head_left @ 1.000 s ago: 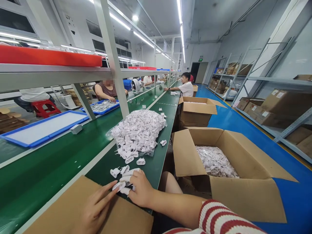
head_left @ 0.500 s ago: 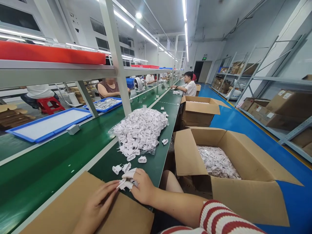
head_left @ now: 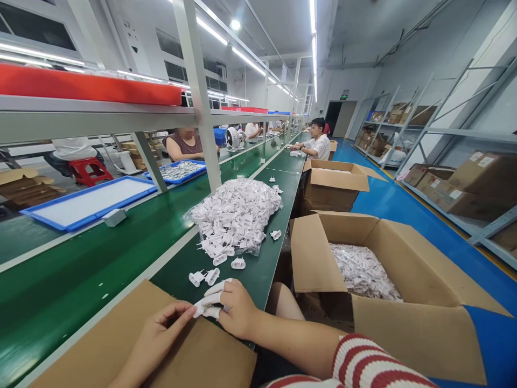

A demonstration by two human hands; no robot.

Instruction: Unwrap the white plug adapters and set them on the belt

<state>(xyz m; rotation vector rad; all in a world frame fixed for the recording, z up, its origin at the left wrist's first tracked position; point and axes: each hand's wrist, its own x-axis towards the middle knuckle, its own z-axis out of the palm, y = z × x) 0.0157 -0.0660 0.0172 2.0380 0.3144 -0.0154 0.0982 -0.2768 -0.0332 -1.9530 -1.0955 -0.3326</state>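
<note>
My left hand [head_left: 172,323] is closed, its thumb and forefinger pinching the edge of a small white plug [head_left: 198,309]. My right hand [head_left: 236,308] wears white finger covers and holds the other side of that plug, which its fingers partly hide. Both hands meet over the edge of a flat brown cardboard sheet [head_left: 121,345]. Just beyond them, two loose two-pin plugs [head_left: 196,278] lie side by side on the green bench. Another loose plug [head_left: 238,263] rests nearer the heaped plastic bag of white plugs [head_left: 238,215].
At my right stands an open carton [head_left: 416,328] with white parts inside, and a second carton [head_left: 337,183] is behind it. Left of the bench runs a green belt [head_left: 92,285] with blue-rimmed trays [head_left: 92,202] beyond. A metal post [head_left: 197,97] rises there. A co-worker [head_left: 317,141] sits farther along.
My right fingers have stretched out toward the left fingertips, and the plug is now more covered. The whole view has shifted slightly. The loose plugs lie as before.
</note>
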